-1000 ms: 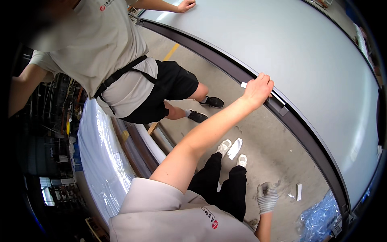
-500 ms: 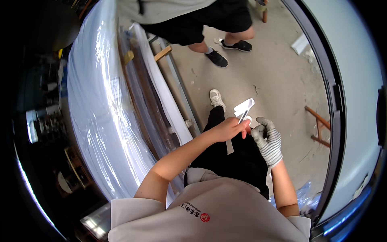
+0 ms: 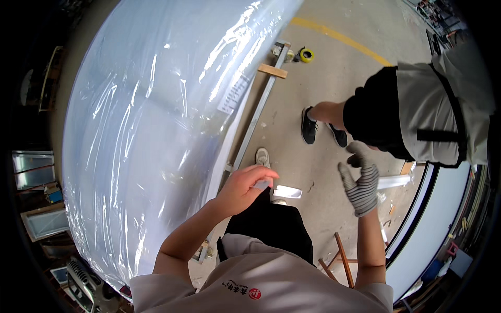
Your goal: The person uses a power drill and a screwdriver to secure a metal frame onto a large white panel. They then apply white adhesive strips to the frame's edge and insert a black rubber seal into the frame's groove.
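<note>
While the bare left hand [image 3: 241, 191] curls its fingers around a small whitish piece [image 3: 261, 184], keeping it near the edge of the plastic-wrapped stack [image 3: 141, 135], the right hand [image 3: 362, 183], in a striped grey glove [image 3: 367, 196], is held wide, thumb and fingers apart. A white strip [image 3: 288, 192] lies on the concrete floor [image 3: 323, 172] between them, and a co-worker [image 3: 417, 112] in black shorts [image 3: 373, 112] stands beyond the glove.
</note>
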A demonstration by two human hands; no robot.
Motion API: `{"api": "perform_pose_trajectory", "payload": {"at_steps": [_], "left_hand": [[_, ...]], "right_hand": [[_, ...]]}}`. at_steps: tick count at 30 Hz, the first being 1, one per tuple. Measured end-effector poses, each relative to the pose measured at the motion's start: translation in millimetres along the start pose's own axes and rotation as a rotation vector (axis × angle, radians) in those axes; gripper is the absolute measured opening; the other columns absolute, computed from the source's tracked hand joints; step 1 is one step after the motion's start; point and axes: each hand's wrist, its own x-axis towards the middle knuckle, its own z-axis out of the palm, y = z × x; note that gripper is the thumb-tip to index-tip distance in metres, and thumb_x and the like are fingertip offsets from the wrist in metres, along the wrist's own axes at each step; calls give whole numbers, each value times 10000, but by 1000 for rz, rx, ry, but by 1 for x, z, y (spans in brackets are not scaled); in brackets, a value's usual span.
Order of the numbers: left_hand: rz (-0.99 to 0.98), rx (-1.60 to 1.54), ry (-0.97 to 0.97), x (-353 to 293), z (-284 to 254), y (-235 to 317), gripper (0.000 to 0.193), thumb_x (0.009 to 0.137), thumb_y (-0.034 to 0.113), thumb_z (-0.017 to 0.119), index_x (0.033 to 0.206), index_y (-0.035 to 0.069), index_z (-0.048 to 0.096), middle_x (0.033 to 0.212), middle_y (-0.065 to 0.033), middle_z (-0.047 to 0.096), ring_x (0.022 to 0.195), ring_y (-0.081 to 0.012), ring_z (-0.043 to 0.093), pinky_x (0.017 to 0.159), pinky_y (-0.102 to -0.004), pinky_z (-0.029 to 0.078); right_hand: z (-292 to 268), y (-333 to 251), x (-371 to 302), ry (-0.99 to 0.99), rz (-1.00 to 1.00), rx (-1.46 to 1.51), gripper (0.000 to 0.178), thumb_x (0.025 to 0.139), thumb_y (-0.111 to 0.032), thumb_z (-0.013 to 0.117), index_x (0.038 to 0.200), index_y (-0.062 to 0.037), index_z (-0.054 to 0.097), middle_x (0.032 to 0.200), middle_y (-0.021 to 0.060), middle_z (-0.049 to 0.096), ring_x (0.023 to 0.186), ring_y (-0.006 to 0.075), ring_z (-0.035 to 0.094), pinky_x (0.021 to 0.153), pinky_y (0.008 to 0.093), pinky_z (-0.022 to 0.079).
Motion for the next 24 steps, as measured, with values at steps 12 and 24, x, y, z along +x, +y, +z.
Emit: {"api": "perform_pose_trajectory", "payload": {"at_steps": [12,24], "left_hand": [[-90,592,133,94,-94,28,260,966,238,454,1058,48,606,949,-116,651,868,-302,618,760,-363,480],[-415,-630,-512,272,-69,67,526,1028,387,302,1083,-56,580,804,-89,583,512,-44,293,463,-187,275]], "right_hand": [[-88,66,121,365,145,-729,723,785,-329,713,1361,-45,380,1413,246,342,1330,401,335,1071,457,328],[-52,40,203,189,176,1,403,840,-139,660,1201,-22,523,1177,152,562,1036,235,575,904,341,467]]}}
